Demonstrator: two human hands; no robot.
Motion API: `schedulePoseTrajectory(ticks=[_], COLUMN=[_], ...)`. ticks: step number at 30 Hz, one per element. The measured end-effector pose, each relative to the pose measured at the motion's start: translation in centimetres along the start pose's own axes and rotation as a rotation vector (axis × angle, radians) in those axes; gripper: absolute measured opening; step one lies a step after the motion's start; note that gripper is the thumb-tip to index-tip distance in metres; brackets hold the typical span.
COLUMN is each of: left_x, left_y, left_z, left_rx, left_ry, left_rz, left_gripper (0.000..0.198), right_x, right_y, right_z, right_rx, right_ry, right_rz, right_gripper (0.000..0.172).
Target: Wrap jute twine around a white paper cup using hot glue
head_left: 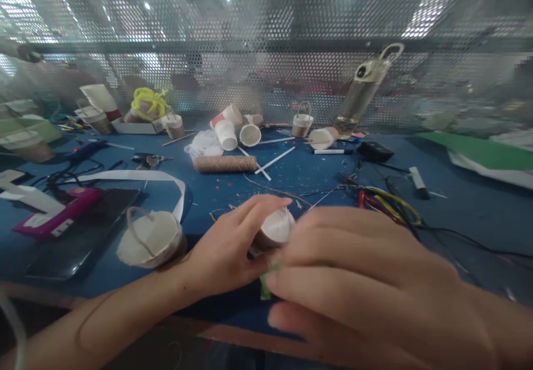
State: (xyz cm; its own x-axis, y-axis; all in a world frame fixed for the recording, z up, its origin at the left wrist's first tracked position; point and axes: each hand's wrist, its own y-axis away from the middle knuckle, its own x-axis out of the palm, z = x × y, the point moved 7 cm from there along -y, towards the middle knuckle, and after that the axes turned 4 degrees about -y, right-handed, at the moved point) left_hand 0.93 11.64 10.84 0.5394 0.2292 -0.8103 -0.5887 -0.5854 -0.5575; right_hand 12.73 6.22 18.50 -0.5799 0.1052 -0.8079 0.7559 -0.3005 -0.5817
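Note:
My left hand [235, 242] is wrapped round a small cup [277, 228] with a white inside, near the front edge of the blue table. Close to the camera, my right hand [353, 281] is curled beside the cup, its fingers bent around a thin green piece [265, 289] that hangs at the fingertips. Part of the cup's side is hidden by both hands. To the left of my left wrist stands a larger cup [152, 236] with a twine handle.
A twine roll [225, 164], crossed white strips [275, 161] and several cups lie farther back. On the left are a phone [83, 236] and a magenta device [62, 211]. A tall bottle [362, 95] leans by the mesh screen; cables [395, 203] lie right.

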Motion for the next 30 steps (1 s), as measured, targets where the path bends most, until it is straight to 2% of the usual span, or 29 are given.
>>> schedulePoseTrajectory(ticks=[2, 3, 4, 5, 9, 13, 19, 26, 30], left_x=[-0.3, -0.3, -0.3, -0.2, 0.1, 0.4, 0.5, 0.6, 0.7], left_y=[-0.3, -0.5, -0.7, -0.9, -1.3, -1.5, -1.6, -1.5, -1.4], left_z=[-0.3, -0.5, -0.7, -1.0, -1.9, -2.1, -2.1, -2.1, -2.1], left_rx=[0.051, 0.080, 0.106, 0.133, 0.227, 0.260, 0.275, 0.284, 0.305], left_ry=[0.012, 0.008, -0.009, -0.031, -0.114, -0.144, -0.212, -0.258, -0.240], left_rz=[-0.010, -0.015, -0.018, -0.017, 0.000, 0.024, -0.002, -0.034, -0.035], left_gripper=[0.052, 0.052, 0.051, 0.050, 0.043, 0.046, 0.041, 0.040, 0.040], right_x=[0.2, 0.7, 1.0, 1.3, 3.5, 4.8, 5.1, 5.5, 5.3], right_y=[2.0, 2.8, 3.4, 3.9, 4.7, 5.3, 5.6, 6.4, 6.4], right_z=[-0.6, -0.8, -1.3, -1.1, -2.3, -3.2, -3.3, -3.3, -3.2], right_rx=[0.060, 0.061, 0.084, 0.024, 0.054, 0.094, 0.087, 0.061, 0.053], right_ry=[0.042, 0.051, 0.037, 0.003, 0.034, 0.111, 0.127, 0.111, 0.123], right_rz=[-0.042, -0.024, -0.060, -0.095, 0.001, 0.054, 0.047, 0.112, 0.072], right_gripper=[0.039, 0.037, 0.036, 0.036, 0.038, 0.039, 0.036, 0.028, 0.028])
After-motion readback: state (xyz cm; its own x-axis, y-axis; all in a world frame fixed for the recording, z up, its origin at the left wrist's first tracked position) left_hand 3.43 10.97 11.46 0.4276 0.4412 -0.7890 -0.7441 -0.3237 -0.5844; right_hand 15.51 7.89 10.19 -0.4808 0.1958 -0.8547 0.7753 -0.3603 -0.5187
